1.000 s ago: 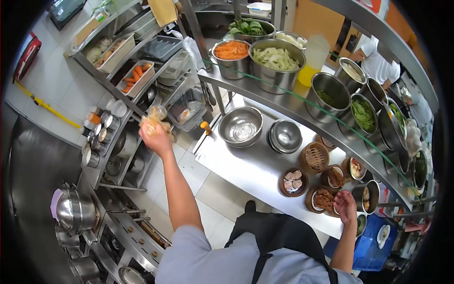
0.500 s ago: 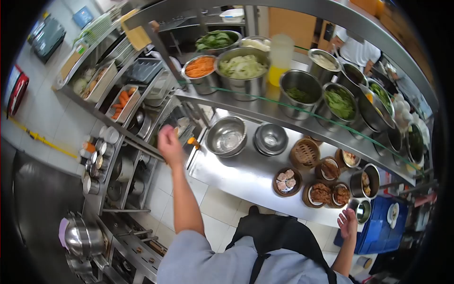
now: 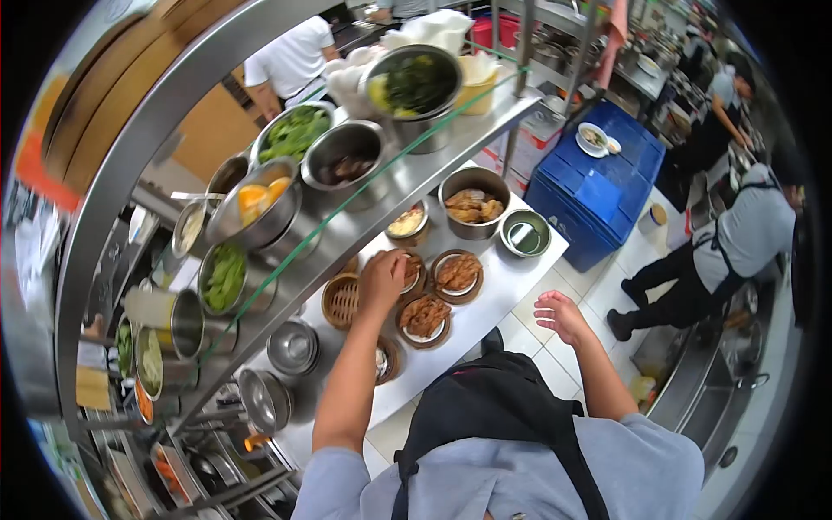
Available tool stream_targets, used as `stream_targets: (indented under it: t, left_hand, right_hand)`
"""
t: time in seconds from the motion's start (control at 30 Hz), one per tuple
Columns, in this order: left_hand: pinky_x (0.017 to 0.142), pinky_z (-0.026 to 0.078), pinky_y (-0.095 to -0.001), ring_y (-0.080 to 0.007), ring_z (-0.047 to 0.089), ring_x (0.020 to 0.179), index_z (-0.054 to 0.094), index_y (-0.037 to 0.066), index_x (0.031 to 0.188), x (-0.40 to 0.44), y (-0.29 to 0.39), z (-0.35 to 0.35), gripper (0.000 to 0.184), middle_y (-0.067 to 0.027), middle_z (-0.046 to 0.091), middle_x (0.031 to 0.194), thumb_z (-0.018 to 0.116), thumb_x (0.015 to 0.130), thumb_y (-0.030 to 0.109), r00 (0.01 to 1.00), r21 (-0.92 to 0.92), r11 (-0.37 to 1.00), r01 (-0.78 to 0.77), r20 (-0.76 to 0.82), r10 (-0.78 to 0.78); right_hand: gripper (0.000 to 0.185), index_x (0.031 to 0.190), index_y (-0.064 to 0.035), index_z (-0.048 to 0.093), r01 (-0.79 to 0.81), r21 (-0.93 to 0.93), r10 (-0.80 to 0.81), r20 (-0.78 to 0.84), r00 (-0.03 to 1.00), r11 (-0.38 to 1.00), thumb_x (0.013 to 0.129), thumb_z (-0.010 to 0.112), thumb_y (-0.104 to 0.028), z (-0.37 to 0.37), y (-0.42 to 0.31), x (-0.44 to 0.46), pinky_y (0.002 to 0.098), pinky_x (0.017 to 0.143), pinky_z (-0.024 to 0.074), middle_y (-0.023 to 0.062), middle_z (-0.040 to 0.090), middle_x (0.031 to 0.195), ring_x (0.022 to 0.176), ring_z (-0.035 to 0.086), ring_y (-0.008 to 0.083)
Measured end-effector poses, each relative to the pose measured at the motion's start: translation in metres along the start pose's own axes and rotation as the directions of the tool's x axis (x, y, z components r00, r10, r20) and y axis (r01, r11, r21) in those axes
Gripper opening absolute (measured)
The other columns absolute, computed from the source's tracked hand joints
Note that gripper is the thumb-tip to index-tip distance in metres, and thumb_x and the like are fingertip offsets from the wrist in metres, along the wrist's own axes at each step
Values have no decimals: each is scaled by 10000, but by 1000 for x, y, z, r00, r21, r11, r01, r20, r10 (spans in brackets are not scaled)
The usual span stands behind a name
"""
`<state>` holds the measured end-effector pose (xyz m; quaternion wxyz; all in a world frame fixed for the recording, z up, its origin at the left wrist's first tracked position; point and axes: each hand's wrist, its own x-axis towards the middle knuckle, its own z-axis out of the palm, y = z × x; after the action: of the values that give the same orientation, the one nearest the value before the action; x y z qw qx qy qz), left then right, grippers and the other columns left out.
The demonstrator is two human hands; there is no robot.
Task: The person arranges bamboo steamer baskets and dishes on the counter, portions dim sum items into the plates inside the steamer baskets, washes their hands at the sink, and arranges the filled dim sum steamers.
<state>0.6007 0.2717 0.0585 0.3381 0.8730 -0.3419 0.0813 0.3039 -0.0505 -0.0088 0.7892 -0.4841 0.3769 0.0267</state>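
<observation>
My left hand (image 3: 384, 279) is over the steel counter, its fingers bunched together; whatever they may hold is hidden. It partly covers a small bamboo steamer (image 3: 412, 279) of brown food, and I cannot tell if it touches it. An uncovered slatted bamboo steamer (image 3: 341, 301) stands just left of the hand. Two steamers with brown, glossy pieces, one at the back (image 3: 458, 276) and one in front (image 3: 424, 318), lie to its right. My right hand (image 3: 562, 316) hangs open past the counter's right edge, fingers apart, holding nothing. Near it are a steel bowl of dark liquid (image 3: 525, 234) and a pot of brown pieces (image 3: 474, 204).
Above the counter (image 3: 472, 308) runs a steel shelf (image 3: 364, 208) with a glass edge, carrying several pots of greens. Steel bowls (image 3: 293, 347) sit at the counter's left. A blue chest (image 3: 598, 182) stands beyond the right end. A co-worker (image 3: 732, 234) stands at right.
My view has swung right, bringing the blue chest and a co-worker in. My left hand has moved from the counter's left end to over the steamers. My right hand remains open.
</observation>
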Motion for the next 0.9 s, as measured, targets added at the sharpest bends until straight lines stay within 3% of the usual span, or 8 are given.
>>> stream_targets:
  t: [0.1,0.27,0.43,0.67,0.77,0.8,0.83,0.9]
  left_hand:
    - [855,550,-466,-374,702,984,783,108,1068,64,-44,57,224,-183,733,1045,715,907,247,973,213,963,163,125,-192]
    - [907,551,-485,-383,698,1020,801,135,1046,122,-101,115,304,-182,733,1109,765,838,354,957,352,930,109,215,-194]
    - [944,550,-466,-351,702,1047,802,104,997,147,-115,138,427,-164,746,1083,721,846,495,839,623,780,-58,454,-300]
    - [828,550,-407,-253,710,940,771,89,881,136,-185,158,259,-120,749,949,730,881,345,832,626,774,-101,480,-279]
    - [779,550,-382,-211,714,894,758,83,832,118,-244,160,209,-102,750,891,735,896,280,888,486,874,10,397,-231]
    - [763,540,-349,-164,696,875,739,89,825,105,-267,159,148,-53,738,857,749,893,220,874,1,897,443,224,-432]
    - [779,526,-316,-99,647,873,731,92,872,99,-260,143,88,2,714,857,780,870,165,831,-242,802,546,283,-480]
    - [793,518,-291,-98,651,862,749,66,902,91,-186,92,131,-11,724,864,782,877,191,786,-307,757,577,461,-413]
  right_hand:
    - [136,1085,-130,602,-21,67,27,-90,996,998,979,640,-208,-38,14,-12,373,837,562,59,659,1075,985,654,207]
    - [168,1081,-144,604,-140,63,153,-336,929,988,976,652,-267,-149,89,-15,358,772,569,48,657,1046,918,666,195]
    - [189,1109,-157,595,-326,186,374,-531,761,927,943,617,-245,-254,181,-33,395,746,543,59,645,1033,874,639,223]
    - [206,1125,-127,586,-537,282,590,-561,580,795,941,580,-219,-326,228,-34,444,740,518,68,603,1058,842,590,236]
    - [210,1131,-132,591,-504,265,559,-549,621,822,939,576,-218,-336,212,-11,436,761,519,68,604,1049,863,592,237]
    - [209,1131,-141,594,-465,266,530,-537,656,845,938,578,-220,-335,198,0,431,771,520,67,608,1058,878,596,235]
    - [202,1128,-152,596,-426,231,478,-555,681,875,942,581,-231,-332,186,11,425,775,523,62,615,1064,889,603,232]
    - [196,1125,-164,599,-390,197,429,-566,704,900,946,583,-241,-322,165,30,418,779,525,57,621,1071,900,610,228]
